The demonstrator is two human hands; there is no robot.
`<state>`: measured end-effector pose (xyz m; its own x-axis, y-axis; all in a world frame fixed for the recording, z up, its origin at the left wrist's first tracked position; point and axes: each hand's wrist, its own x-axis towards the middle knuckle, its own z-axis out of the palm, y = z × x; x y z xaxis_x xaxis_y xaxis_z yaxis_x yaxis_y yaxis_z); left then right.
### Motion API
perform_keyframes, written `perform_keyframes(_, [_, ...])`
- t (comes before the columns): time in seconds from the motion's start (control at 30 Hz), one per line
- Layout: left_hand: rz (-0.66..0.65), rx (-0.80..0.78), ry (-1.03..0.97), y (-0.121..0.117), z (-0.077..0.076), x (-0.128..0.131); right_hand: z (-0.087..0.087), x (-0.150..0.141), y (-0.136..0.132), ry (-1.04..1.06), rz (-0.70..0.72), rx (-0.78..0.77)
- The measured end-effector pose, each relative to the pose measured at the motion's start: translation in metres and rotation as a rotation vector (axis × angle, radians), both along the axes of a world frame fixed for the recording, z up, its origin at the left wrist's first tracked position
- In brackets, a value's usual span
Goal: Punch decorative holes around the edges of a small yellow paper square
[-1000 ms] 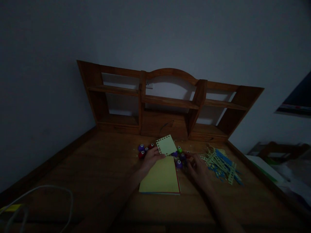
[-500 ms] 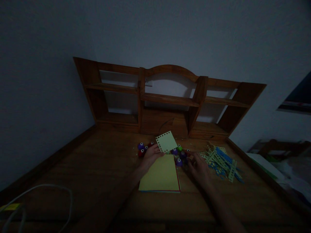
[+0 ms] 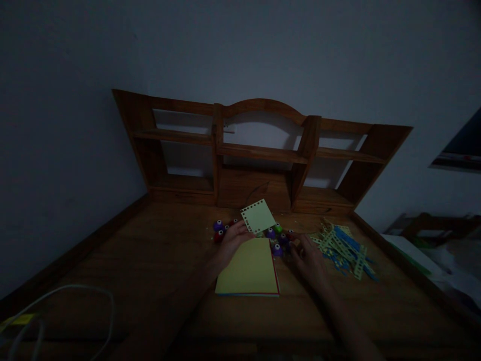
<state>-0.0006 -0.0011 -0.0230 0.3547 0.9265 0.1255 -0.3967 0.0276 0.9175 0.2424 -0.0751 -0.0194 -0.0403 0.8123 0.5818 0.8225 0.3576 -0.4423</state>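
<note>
My left hand (image 3: 233,243) pinches a pale yellow paper square (image 3: 259,216) by its lower left side, tilted above the table. Holes run in rows along its upper and left edges. Below it lies a stack of yellow paper (image 3: 250,271), with red and blue sheets showing at its rim. My right hand (image 3: 310,258) is low over the table, its fingers bent together beside a dark purple craft punch (image 3: 289,246). Whatever is between those fingers is too dark to name. Close by stand another purple punch (image 3: 277,249) and a green punch (image 3: 278,227).
More punches, among them a red one (image 3: 218,236) and a purple one (image 3: 218,225), stand left of the paper. Punched paper strips (image 3: 347,248) lie heaped at the right. A wooden shelf unit (image 3: 259,153) rises behind; a white cable (image 3: 75,287) loops at lower left.
The paper square in my left hand has shifted and tilted slightly. My right fingers have moved a little beside the purple punch, which shows more plainly.
</note>
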Motion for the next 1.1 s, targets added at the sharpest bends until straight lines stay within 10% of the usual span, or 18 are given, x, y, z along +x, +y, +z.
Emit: perform_keyframes(1.1, [0.053, -0.021, -0.126, 0.001, 0.008, 0.004, 0.005, -0.001, -0.003, -0.001, 0.035, -0.029])
